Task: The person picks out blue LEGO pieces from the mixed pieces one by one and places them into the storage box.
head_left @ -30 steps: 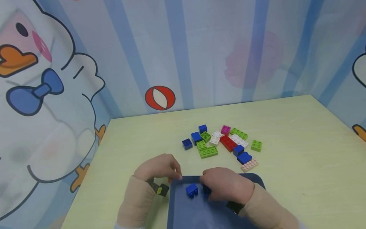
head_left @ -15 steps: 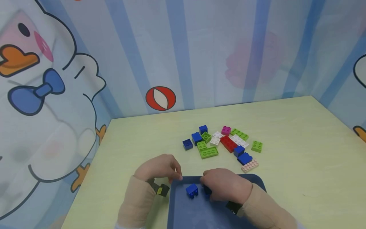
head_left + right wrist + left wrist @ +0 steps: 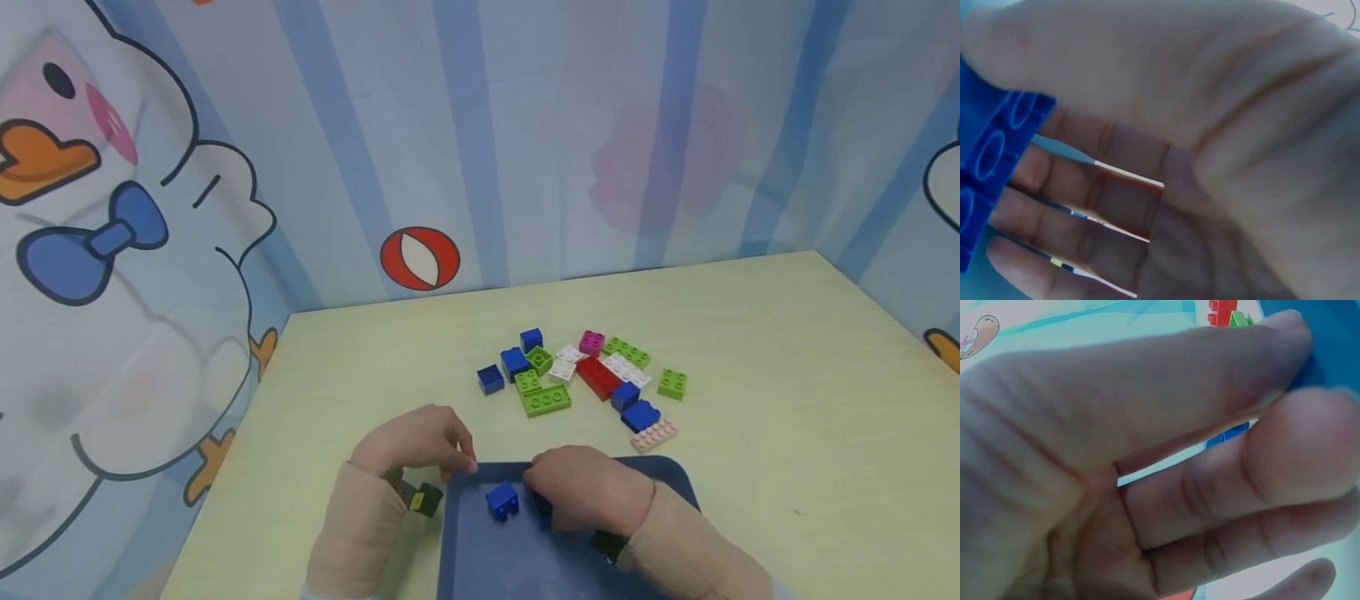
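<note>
My left hand (image 3: 420, 439) pinches the far left corner of the blue tray (image 3: 487, 567) between thumb and fingers. Inside the tray, near its far edge, my right hand (image 3: 588, 490) holds a blue building brick (image 3: 994, 147). The right wrist view shows the brick's hollow underside with round tubes, the thumb on one side and fingers on the other. In the head view that brick is mostly hidden under the hand. Left of the right hand, a second blue brick (image 3: 502, 501) lies tipped in the tray, apart from the fingers.
Beyond the tray, several loose bricks lie on the pale yellow table (image 3: 772, 392): a red brick (image 3: 598, 377), a green brick (image 3: 547, 400), a pale pink brick (image 3: 654, 435) and a magenta brick (image 3: 592, 342) among them. A printed curtain (image 3: 525, 150) stands behind the table.
The right hand has shifted very slightly and turned a little over the tray, still holding the blue brick. The left hand and the loose bricks look the same.
</note>
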